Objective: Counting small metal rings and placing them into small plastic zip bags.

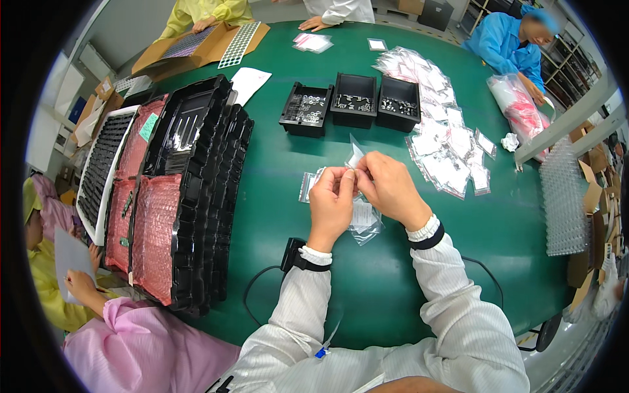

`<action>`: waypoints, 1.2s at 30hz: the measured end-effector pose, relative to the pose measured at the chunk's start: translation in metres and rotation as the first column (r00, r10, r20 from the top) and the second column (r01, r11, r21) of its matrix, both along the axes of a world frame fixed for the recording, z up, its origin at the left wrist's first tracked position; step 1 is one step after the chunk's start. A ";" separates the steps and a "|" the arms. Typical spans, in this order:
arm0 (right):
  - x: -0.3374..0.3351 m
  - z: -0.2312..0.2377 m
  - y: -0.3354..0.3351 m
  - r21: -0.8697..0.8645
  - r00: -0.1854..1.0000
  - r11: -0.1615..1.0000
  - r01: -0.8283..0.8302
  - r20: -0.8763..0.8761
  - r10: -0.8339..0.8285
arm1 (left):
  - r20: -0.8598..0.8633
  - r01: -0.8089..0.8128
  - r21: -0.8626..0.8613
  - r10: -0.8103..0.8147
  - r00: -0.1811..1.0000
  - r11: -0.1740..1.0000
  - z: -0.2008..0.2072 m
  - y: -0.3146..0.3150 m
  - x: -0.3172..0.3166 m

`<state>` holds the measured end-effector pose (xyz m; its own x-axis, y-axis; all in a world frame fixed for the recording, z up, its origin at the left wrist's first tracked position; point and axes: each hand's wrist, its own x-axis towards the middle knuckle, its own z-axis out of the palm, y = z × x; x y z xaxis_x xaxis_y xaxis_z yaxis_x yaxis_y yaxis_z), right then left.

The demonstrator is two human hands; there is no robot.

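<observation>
My left hand [332, 203] and my right hand [393, 185] meet above the middle of the green table, fingertips pinched together on a small clear plastic bag [354, 154]. The bag's upper part sticks up beyond my fingers; its lower part is hidden. Under my hands lie several flat zip bags [364, 221] with white slips inside, partly covered. Just beyond stand three black bins. In the left bin [303, 130] are small metal rings, in the middle bin [354, 120] screw-like pieces, and in the right bin [397, 123] small dark metal parts.
A long heap of filled zip bags [439, 141] spreads to the right. Stacked black trays [219, 190] with pink bubble wrap [157, 209] rise at the left. Cables run by my wrist straps. Co-workers stand around; one in blue [501, 46] handles a large bag [514, 105].
</observation>
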<state>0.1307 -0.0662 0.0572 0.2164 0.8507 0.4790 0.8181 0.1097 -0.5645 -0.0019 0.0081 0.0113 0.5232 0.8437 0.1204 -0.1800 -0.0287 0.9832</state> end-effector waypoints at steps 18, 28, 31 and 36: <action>0.009 0.006 -0.003 -0.037 0.950 0.991 -0.127 -0.293 0.111 | -0.035 -0.078 0.387 0.099 0.994 0.919 0.006 0.000 0.000; -0.025 -0.018 0.012 0.123 0.998 0.991 0.061 -0.021 -0.059 | -0.188 -0.110 0.478 0.223 0.956 0.872 0.008 0.012 -0.011; -0.024 -0.019 0.012 0.113 0.995 0.989 0.096 -0.007 -0.096 | -0.241 -0.100 0.441 0.225 0.944 0.892 0.013 0.012 -0.008; -0.012 -0.024 0.008 0.155 1.000 0.988 -0.001 0.010 -0.001 | -0.148 -0.142 0.420 0.222 0.964 0.896 -0.004 0.013 -0.010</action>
<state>0.1184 -0.0583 0.0332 0.2109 0.7661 0.6072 0.8239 0.1950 -0.5322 -0.0120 0.0212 0.0076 0.4114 0.8262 0.3849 0.0529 -0.4432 0.8949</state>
